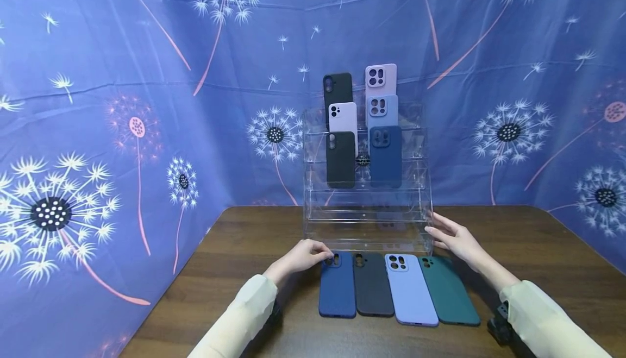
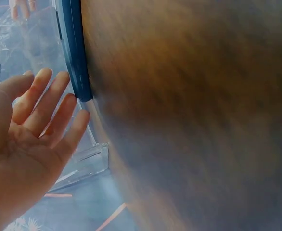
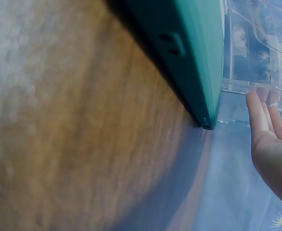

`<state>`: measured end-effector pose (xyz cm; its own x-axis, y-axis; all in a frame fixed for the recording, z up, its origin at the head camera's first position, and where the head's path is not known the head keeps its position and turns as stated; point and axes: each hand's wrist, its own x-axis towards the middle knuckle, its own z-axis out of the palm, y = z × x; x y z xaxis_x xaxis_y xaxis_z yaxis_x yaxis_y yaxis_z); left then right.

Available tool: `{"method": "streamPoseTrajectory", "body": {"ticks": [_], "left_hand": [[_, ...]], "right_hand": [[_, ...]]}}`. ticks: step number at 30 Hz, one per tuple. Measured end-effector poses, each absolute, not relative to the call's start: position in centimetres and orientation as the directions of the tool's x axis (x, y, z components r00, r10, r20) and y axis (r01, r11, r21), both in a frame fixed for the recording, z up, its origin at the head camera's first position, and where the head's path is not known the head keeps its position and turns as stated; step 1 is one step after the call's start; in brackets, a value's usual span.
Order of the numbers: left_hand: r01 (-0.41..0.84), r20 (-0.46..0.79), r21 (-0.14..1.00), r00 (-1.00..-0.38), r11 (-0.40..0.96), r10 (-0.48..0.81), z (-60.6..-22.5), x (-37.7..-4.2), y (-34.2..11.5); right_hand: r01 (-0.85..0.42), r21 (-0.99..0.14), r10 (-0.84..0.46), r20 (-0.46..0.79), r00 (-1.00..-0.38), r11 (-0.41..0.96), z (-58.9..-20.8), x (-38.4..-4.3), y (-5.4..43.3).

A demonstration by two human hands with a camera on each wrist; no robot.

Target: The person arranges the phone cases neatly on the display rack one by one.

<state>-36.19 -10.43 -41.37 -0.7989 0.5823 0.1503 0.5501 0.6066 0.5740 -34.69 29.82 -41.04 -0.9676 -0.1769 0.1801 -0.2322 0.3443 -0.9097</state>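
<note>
My left hand (image 1: 302,256) is at the upper left corner of a dark blue phone case (image 1: 337,293) lying on the table. In the left wrist view its fingers are loosely extended beside the case's edge; whether they touch it I cannot tell. My right hand (image 1: 458,241) is at the lower right side of a clear tiered display stand (image 1: 364,218), fingers extended. A green phone case (image 1: 451,293) lies just below that hand. Between the blue and green cases are a black phone case (image 1: 374,287) and a light blue phone case (image 1: 413,295).
On the stand's upper tiers, two columns of phone cases stand upright. A black case (image 1: 340,165) fronts the left column and a dark blue case (image 1: 386,162) the right. Behind the wooden table (image 1: 264,227) hangs a blue dandelion-print cloth (image 1: 274,32).
</note>
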Motion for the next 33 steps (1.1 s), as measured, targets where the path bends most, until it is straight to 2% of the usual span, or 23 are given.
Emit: {"method": "streamPoseTrajectory", "body": {"ticks": [11, 22, 33], "left_hand": [[0.549, 0.115, 0.534, -0.801, 0.643, 0.588, -41.2, -35.9, -10.9], [0.526, 0.14, 0.611, -0.807, 0.591, 0.573, -41.3, -36.3, -11.4], [0.483, 0.09, 0.642, -0.818, 0.595, 0.568, -41.6, -36.7, -11.3]], "right_hand": [[-0.237, -0.906, -0.185, 0.181, -0.966, 0.351, -40.7, -34.8, 30.0], [-0.232, -0.91, -0.18, 0.179, -0.967, 0.344, -41.0, -34.8, 30.0], [-0.233, -0.915, -0.179, 0.181, -0.967, 0.33, -41.2, -34.9, 30.1]]}}
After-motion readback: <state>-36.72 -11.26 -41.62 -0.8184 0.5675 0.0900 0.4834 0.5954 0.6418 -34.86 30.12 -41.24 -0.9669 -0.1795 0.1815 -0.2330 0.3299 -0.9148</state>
